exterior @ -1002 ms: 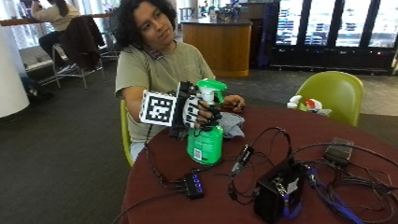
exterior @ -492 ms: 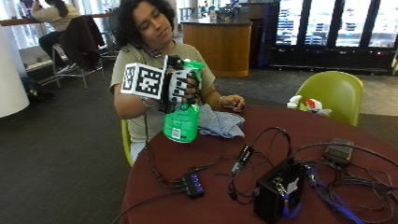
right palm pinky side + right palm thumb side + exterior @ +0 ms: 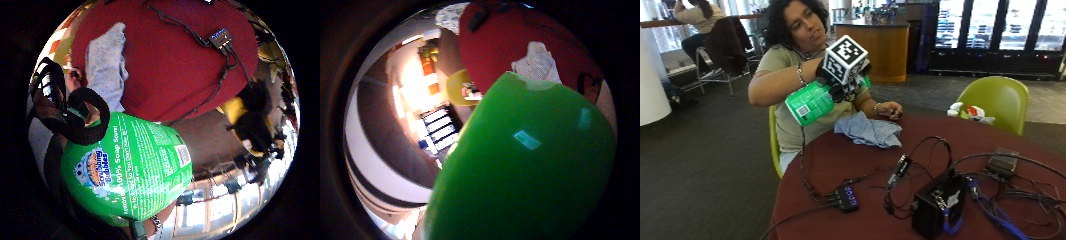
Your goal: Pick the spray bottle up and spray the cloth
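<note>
In the outside view my gloved right hand [image 3: 843, 82] grips a green spray bottle [image 3: 814, 101], lifted well above the table and tilted so its base points out to the side. A crumpled blue-grey cloth [image 3: 868, 131] lies on the dark red round table [image 3: 840, 165] below and beside the bottle. My bare left hand [image 3: 889, 110] rests at the cloth's far edge. The bottle's labelled body [image 3: 130, 172] fills much of the little finger side palm view, with the cloth [image 3: 106, 67] on the table beyond. The bottle [image 3: 525, 170] fills the thumb side palm view, and the cloth [image 3: 537, 62] shows past it.
A black box [image 3: 936, 205], a small hub [image 3: 848, 196] and several tangled cables [image 3: 1013, 190] cover the near and right parts of the table. A green chair [image 3: 996, 102] stands behind the table, with another spray bottle [image 3: 969, 112] beside it.
My right hand has raised the bottle from upright on the table and tipped it sideways, up near my chest. The cloth has stayed where it was.
</note>
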